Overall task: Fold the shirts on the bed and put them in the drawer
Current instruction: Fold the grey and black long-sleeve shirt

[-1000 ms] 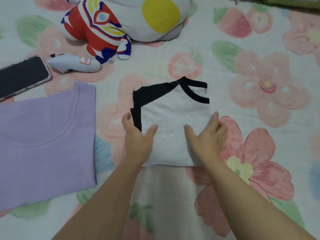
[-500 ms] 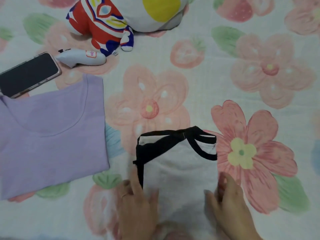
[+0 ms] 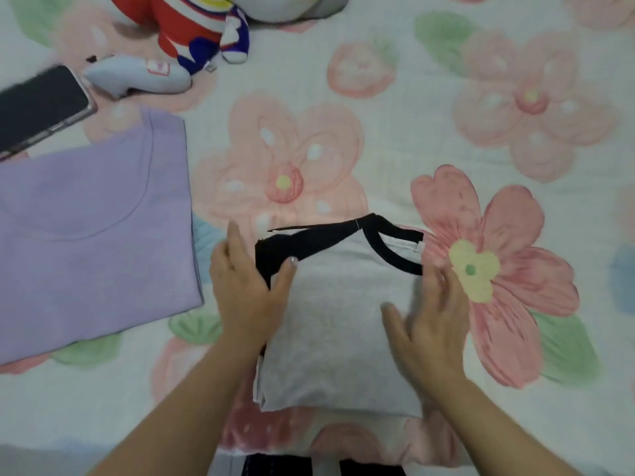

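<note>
A folded grey shirt with black sleeves and collar (image 3: 336,324) lies on the flowered bed sheet (image 3: 378,139) near the front edge. My left hand (image 3: 247,286) rests on its left side with straight fingers, the thumb lying on the black sleeve. My right hand (image 3: 429,317) lies flat on the shirt's right side, fingers spread. A folded lilac shirt (image 3: 92,235) lies to the left, apart from both hands. No drawer is in view.
A black phone (image 3: 37,108) lies at the far left above the lilac shirt. A white toy-like object (image 3: 137,75) and a red, white and blue plush figure (image 3: 192,25) sit at the back left. A dark edge shows at the bottom.
The grey shirt has been drawn toward the bed's front edge. Both hands have slid up along the shirt's sides and now press on it.
</note>
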